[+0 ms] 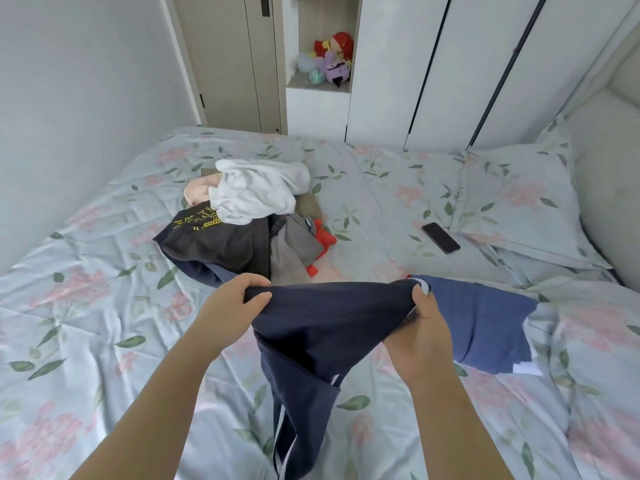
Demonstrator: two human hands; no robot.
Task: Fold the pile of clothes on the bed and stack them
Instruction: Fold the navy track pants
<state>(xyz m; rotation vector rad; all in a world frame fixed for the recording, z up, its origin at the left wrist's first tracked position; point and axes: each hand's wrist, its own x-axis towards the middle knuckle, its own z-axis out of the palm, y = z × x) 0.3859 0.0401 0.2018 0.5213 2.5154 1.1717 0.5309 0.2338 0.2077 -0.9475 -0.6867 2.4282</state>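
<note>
- My left hand and right hand each grip the navy trousers, held up over the bed.
- The pile lies beyond, mid-bed.
- A blue garment lies flat beside my right hand.

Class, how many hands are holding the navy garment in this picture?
2. The left hand pinches the left end of the navy garment; the right hand grips its right end. No others show.
</note>
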